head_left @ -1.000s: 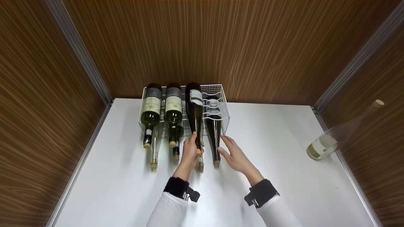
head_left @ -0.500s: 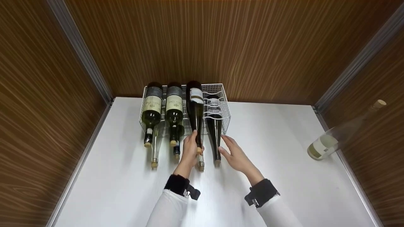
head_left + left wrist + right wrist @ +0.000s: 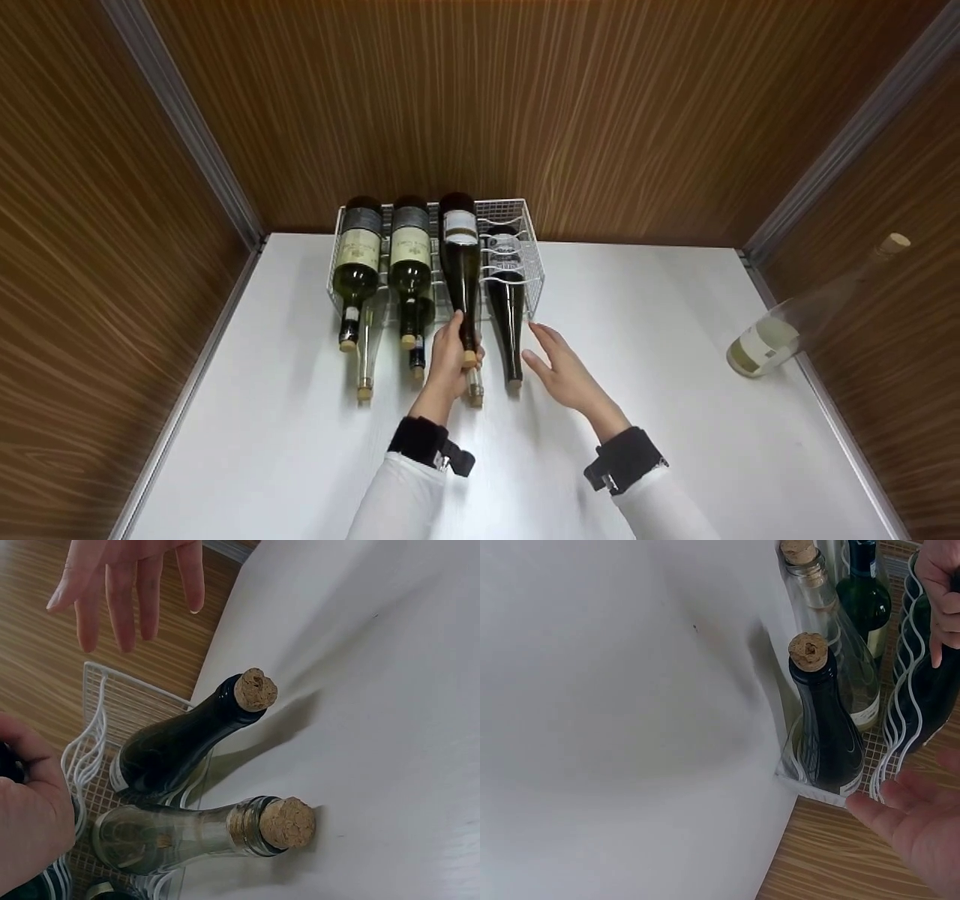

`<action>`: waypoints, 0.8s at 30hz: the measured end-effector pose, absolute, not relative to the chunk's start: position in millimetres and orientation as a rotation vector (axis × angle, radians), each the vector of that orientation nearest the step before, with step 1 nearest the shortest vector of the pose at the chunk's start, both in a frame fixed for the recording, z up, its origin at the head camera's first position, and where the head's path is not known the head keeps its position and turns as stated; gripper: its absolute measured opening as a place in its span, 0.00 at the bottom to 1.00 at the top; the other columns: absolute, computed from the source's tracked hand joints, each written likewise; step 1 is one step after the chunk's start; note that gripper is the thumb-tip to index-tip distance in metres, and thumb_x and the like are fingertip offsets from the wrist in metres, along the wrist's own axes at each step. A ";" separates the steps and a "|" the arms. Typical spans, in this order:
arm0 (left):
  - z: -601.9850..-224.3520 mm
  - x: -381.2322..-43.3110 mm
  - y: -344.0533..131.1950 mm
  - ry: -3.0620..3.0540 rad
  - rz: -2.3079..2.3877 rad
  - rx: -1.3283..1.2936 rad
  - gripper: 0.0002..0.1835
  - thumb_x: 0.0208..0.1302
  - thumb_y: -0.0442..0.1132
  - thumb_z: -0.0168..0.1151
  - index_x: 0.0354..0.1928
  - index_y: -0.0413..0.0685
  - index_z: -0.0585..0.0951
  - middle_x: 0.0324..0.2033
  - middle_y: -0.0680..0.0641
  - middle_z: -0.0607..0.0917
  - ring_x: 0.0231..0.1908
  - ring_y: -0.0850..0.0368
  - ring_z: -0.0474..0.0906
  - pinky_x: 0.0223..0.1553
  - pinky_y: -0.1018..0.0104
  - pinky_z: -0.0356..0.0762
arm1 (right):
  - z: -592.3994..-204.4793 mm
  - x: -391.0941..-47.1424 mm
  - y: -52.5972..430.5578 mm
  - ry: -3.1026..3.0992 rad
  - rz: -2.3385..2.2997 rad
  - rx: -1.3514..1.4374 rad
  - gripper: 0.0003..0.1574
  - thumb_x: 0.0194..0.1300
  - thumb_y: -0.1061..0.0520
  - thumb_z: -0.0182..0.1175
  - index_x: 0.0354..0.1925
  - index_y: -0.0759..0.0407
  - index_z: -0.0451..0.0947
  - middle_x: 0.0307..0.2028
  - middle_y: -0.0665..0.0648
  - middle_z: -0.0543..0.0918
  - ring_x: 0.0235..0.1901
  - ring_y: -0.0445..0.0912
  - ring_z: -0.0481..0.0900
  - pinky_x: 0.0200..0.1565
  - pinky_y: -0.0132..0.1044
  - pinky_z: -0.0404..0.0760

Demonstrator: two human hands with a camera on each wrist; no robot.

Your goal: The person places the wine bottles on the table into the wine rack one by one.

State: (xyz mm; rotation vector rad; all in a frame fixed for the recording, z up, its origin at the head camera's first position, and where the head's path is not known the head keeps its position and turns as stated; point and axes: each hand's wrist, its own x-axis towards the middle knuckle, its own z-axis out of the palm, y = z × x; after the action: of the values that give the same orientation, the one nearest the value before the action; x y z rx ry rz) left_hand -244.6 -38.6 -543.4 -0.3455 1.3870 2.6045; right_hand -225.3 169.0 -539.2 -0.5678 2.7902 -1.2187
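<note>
In the head view my left hand [image 3: 448, 364] grips the neck of a dark wine bottle [image 3: 465, 277], which lies on the top tier of a white wire wine rack [image 3: 534, 262], its cork towards me and its white label facing up. My right hand [image 3: 568, 379] has its fingers extended, just right of a dark bottle [image 3: 510, 315] on the lower tier. Both wrist views show a gap between that hand and the lower bottle [image 3: 825, 720]. A clear bottle [image 3: 172, 836] with a cork lies beside it, partly under the held one.
Two green bottles with cream labels [image 3: 358, 251] lie on the rack's left top tier, above other lower bottles. A clear corked bottle [image 3: 765, 345] leans at the right, near the side wall. Wood-grain panels [image 3: 480, 97] enclose the white surface [image 3: 637, 315].
The held bottle has turned a little in my left hand, so its label faces more squarely up. My right hand stays beside the lower bottle, shifted very slightly right.
</note>
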 end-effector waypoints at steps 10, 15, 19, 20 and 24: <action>-552.7 -239.4 -38.5 1.292 2.621 -0.336 0.29 0.77 0.60 0.31 0.48 0.39 0.69 0.29 0.45 0.82 0.21 0.55 0.81 0.20 0.69 0.76 | -543.2 -222.9 186.2 2.791 -1.208 -0.507 0.39 0.77 0.43 0.46 0.75 0.63 0.52 0.72 0.69 0.56 0.71 0.63 0.54 0.68 0.59 0.55; -565.8 -233.6 -32.5 1.350 2.562 -0.402 0.31 0.78 0.57 0.27 0.55 0.36 0.68 0.37 0.38 0.84 0.30 0.48 0.84 0.29 0.64 0.81 | -545.9 -221.2 196.7 2.799 -1.177 -0.435 0.39 0.78 0.43 0.45 0.75 0.63 0.51 0.72 0.70 0.55 0.71 0.64 0.53 0.68 0.60 0.54; -577.2 -227.6 -23.9 1.448 2.459 -0.384 0.26 0.79 0.48 0.36 0.66 0.35 0.66 0.49 0.29 0.80 0.43 0.37 0.83 0.42 0.55 0.82 | -548.0 -219.7 205.3 2.808 -1.180 -0.395 0.39 0.78 0.44 0.45 0.75 0.64 0.51 0.72 0.71 0.55 0.70 0.65 0.53 0.67 0.61 0.54; -579.7 -226.1 -21.5 1.477 2.427 -0.363 0.27 0.79 0.47 0.36 0.68 0.34 0.64 0.51 0.28 0.78 0.45 0.35 0.82 0.44 0.54 0.82 | -548.8 -219.4 207.7 2.812 -1.181 -0.394 0.40 0.78 0.44 0.45 0.75 0.65 0.51 0.71 0.71 0.55 0.70 0.66 0.53 0.67 0.62 0.54; -583.7 -220.6 -10.3 1.550 2.314 -0.308 0.28 0.79 0.47 0.40 0.71 0.34 0.61 0.54 0.28 0.77 0.49 0.35 0.80 0.49 0.49 0.79 | -551.1 -218.5 217.7 2.823 -1.182 -0.354 0.39 0.78 0.44 0.45 0.75 0.65 0.51 0.72 0.72 0.54 0.70 0.66 0.53 0.67 0.62 0.54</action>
State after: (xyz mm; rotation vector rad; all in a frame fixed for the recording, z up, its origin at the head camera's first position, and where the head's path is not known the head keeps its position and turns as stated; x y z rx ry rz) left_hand -220.6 -10.3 -583.7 -0.3075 1.5497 2.3136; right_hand -218.5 217.7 -551.1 -0.3538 2.8231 -1.1820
